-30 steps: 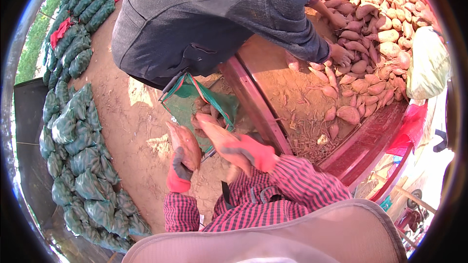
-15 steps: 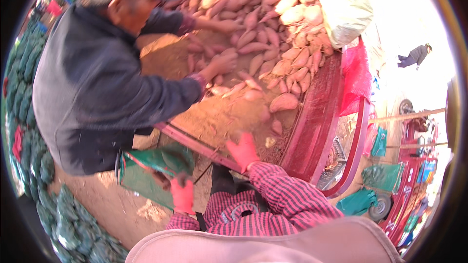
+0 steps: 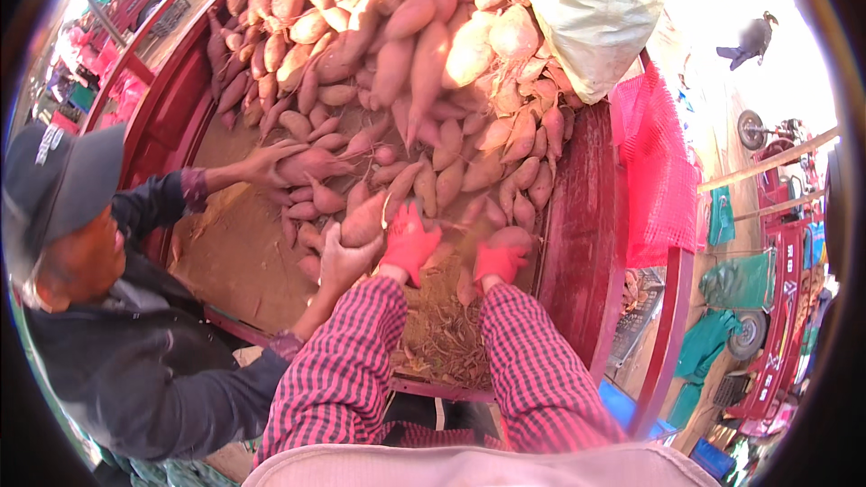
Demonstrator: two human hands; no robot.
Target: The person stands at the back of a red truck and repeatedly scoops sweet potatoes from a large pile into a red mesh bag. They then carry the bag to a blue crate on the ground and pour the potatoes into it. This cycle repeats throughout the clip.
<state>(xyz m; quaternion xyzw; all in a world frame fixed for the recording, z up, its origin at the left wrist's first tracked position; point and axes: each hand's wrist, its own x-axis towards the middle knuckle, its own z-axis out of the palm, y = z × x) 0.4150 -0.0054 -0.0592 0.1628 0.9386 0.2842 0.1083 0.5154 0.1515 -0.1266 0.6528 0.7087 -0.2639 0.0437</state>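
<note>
Your single head-worn fisheye view looks steeply down, at close range, onto the red cart bed [image 3: 586, 216].

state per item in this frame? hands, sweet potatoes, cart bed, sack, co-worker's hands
left hand: red-gloved, fingers spread, resting on the sweet potatoes, nothing gripped.
right hand: red-gloved, curled over one sweet potato; grip unclear.
sweet potato pile: loose heap, thinning toward the near edge.
cart bed: red, open-topped, partly bare with soil and straw.
white sack: full, lying on the pile.
co-worker's near hand: bare, holding a sweet potato.
co-worker's far hand: bare, on a sweet potato.
</note>
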